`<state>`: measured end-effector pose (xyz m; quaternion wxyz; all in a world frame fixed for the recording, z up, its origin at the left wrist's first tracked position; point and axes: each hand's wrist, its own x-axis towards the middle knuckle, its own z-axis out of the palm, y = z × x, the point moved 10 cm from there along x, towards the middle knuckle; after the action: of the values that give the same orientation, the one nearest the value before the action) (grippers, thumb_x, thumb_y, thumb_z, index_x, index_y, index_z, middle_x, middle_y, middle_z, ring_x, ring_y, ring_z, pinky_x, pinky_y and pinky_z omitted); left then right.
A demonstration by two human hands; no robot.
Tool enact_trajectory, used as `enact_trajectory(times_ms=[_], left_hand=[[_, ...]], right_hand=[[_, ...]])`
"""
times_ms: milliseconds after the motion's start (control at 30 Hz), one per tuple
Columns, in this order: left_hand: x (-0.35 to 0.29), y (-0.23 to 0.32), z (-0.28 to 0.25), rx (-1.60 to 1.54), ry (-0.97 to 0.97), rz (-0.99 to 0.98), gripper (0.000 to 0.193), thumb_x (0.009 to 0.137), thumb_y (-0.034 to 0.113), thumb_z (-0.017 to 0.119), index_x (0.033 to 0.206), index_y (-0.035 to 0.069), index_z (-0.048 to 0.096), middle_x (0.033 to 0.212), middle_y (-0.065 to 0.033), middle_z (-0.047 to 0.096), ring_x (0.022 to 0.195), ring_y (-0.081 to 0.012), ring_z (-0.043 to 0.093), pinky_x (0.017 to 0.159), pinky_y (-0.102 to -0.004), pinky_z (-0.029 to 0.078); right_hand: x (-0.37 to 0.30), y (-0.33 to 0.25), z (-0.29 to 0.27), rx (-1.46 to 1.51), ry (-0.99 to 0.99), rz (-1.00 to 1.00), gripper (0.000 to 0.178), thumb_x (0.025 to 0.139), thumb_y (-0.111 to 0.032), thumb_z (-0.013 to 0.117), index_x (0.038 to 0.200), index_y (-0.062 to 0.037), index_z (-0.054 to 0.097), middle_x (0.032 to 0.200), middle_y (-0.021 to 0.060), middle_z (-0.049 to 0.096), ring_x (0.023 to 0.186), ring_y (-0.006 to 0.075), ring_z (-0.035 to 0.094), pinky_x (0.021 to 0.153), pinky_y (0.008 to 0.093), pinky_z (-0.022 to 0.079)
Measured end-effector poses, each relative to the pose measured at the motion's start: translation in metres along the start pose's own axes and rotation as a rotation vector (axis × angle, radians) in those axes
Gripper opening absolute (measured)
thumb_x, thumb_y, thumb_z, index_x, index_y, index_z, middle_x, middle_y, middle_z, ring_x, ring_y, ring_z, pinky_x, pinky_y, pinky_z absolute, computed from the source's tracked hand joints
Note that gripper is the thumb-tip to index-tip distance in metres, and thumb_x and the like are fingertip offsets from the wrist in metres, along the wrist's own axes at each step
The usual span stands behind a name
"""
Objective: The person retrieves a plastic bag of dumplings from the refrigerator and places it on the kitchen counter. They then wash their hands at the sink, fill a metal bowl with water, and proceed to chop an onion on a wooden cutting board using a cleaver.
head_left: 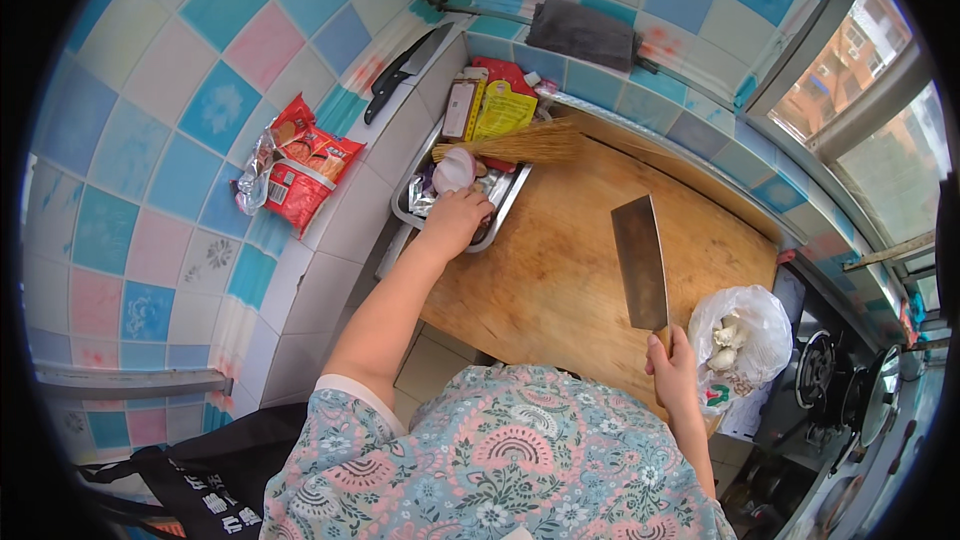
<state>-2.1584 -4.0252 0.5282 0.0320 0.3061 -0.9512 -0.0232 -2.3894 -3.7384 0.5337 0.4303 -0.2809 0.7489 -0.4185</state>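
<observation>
My right hand is closed round the handle of a cleaver, its broad blade pointing away from me above the wooden board. At the far left of the board, my left hand reaches into a metal tray. Its fingers bend down among the tray's contents, so what they grip, if anything, is hidden. Just beyond the fingertips lies a round, pinkish-white thing, perhaps a cut onion. A bundle of straw-coloured strands like a whisk broom lies across the tray, its flared end over the board.
A yellow packet and a small box stand in the tray. On the left ledge are a black-handled knife and red packets. A plastic bag with garlic sits right of the cleaver, before a gas stove. A grey cloth lies behind.
</observation>
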Motion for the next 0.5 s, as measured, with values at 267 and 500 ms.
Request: enact_trajectory(times_ms=[267, 500], left_hand=[[-0.008, 0.006, 0.002, -1.54, 0.013, -0.492, 0.027, 0.088, 0.009, 0.058, 0.115, 0.005, 0.054, 0.1, -0.004, 0.064, 0.085, -0.0105, 0.059, 0.072, -0.0232, 0.047], [0.007, 0.134, 0.079, -1.643, -0.281, -0.418, 0.031, 0.087, 0.011, 0.061, 0.116, 0.002, 0.054, 0.1, -0.005, 0.062, 0.073, -0.0082, 0.057, 0.068, -0.0219, 0.049]], right_hand=[[-0.009, 0.011, -0.005, 0.076, -0.009, 0.01, 0.029, 0.091, -0.014, 0.055, 0.114, 0.0023, 0.05, 0.069, 0.0001, 0.05, 0.056, 0.0066, 0.047, 0.051, 0.023, 0.041], [-0.015, 0.02, -0.013, -0.014, 0.016, -0.014, 0.033, 0.09, -0.02, 0.056, 0.115, 0.0005, 0.051, 0.072, 0.0046, 0.055, 0.058, 0.0103, 0.053, 0.054, 0.0252, 0.045]])
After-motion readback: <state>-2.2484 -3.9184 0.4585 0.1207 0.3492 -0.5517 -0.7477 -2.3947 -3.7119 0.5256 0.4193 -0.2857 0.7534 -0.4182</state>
